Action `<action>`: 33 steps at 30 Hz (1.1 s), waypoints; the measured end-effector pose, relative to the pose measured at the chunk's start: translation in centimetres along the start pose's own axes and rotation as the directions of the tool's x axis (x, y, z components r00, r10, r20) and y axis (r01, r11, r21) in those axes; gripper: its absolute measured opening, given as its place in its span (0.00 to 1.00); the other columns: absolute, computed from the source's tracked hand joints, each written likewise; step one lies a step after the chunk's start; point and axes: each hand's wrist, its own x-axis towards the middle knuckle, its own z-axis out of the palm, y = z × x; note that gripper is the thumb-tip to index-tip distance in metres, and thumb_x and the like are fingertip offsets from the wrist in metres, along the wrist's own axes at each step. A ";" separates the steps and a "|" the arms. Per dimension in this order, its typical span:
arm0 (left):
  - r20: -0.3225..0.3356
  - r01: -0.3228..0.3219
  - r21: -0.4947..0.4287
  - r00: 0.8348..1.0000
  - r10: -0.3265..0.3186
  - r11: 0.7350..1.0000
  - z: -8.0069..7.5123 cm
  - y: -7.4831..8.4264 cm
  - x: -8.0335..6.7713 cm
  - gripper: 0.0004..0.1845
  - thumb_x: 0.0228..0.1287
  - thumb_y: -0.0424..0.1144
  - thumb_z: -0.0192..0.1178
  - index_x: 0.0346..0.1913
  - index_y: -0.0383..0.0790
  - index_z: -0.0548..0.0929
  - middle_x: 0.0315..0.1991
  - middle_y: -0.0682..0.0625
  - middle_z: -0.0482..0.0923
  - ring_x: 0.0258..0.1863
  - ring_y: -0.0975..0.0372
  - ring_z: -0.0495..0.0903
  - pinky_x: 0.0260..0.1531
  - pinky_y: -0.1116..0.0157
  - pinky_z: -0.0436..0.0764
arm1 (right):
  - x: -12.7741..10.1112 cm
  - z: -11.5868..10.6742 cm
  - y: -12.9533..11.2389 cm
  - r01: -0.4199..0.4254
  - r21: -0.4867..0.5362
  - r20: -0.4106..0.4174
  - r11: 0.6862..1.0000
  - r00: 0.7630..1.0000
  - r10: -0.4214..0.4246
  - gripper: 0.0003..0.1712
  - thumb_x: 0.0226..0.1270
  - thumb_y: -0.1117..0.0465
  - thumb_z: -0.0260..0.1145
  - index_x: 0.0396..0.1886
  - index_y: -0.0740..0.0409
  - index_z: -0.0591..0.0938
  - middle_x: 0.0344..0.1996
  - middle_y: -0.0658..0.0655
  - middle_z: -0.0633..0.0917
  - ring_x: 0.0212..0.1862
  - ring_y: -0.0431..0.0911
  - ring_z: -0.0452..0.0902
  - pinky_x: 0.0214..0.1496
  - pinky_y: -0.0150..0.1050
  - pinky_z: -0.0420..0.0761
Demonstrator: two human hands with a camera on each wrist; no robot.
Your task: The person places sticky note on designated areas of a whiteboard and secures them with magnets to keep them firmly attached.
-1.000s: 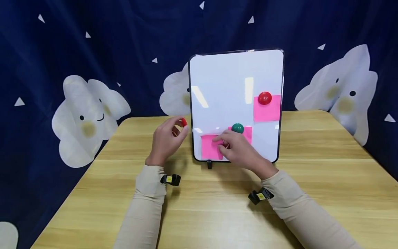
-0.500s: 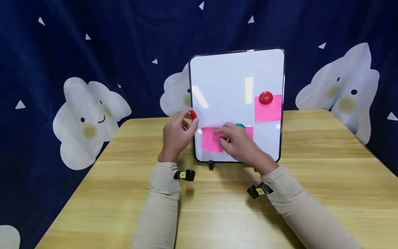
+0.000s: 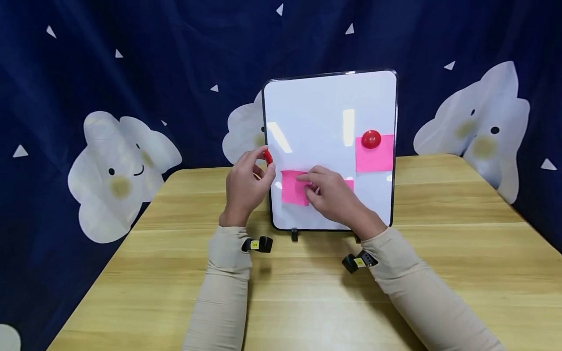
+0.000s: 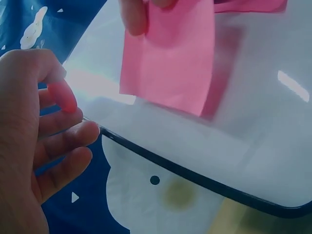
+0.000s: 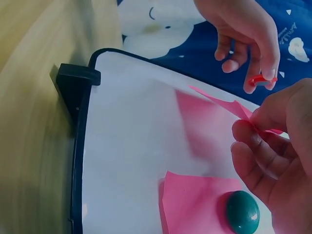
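Note:
A white magnetic board (image 3: 325, 112) stands upright on the wooden table (image 3: 439, 273). My left hand (image 3: 262, 165) pinches a small red magnet (image 3: 268, 156) at the board's left edge; this red magnet (image 5: 263, 79) also shows in the right wrist view. My right hand (image 3: 308, 187) pinches a loose pink note (image 3: 293, 187) against the lower left of the board, and the left wrist view shows that pink note (image 4: 170, 63) hanging from a fingertip. A green magnet (image 5: 242, 212) pins a second pink note (image 5: 195, 204). In the head view my right hand hides the green magnet.
At the board's right side a second red magnet (image 3: 371, 139) holds a third pink note (image 3: 374, 157). A black foot (image 3: 295, 235) props the board. A dark blue curtain with white cloud figures (image 3: 118, 170) hangs behind the table.
My right hand has raised the pink note up the board and now covers the green magnet. My left hand has carried the red magnet up and right to the board's edge.

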 end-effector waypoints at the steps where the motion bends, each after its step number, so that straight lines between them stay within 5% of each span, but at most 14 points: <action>1: 0.004 -0.006 0.006 1.000 0.006 1.000 0.1 0.0 0.0 0.22 0.65 0.41 0.64 0.60 0.38 0.81 0.45 0.46 0.83 0.24 0.61 0.78 0.25 0.64 0.78 | 0.1 0.0 0.0 0.005 -0.008 0.001 1.000 1.000 -0.005 0.17 0.63 0.73 0.66 0.52 0.65 0.86 0.37 0.56 0.82 0.33 0.45 0.75 0.35 0.35 0.80; 10: 0.014 -0.015 0.041 1.000 0.014 0.999 0.5 0.2 -0.2 0.23 0.66 0.41 0.63 0.62 0.39 0.80 0.47 0.46 0.83 0.23 0.62 0.79 0.23 0.65 0.77 | 1.2 -0.1 0.6 0.062 -0.105 0.014 0.993 0.998 -0.061 0.19 0.62 0.71 0.68 0.53 0.65 0.86 0.37 0.58 0.83 0.33 0.46 0.74 0.34 0.35 0.78; 33: 0.021 -0.058 0.067 0.998 0.057 0.996 0.4 0.2 -0.4 0.22 0.65 0.42 0.65 0.61 0.38 0.81 0.46 0.45 0.82 0.24 0.61 0.79 0.23 0.67 0.78 | 3.9 0.0 0.1 0.025 -0.281 0.073 0.959 0.997 -0.005 0.21 0.62 0.64 0.71 0.56 0.61 0.85 0.36 0.59 0.78 0.33 0.48 0.75 0.32 0.37 0.79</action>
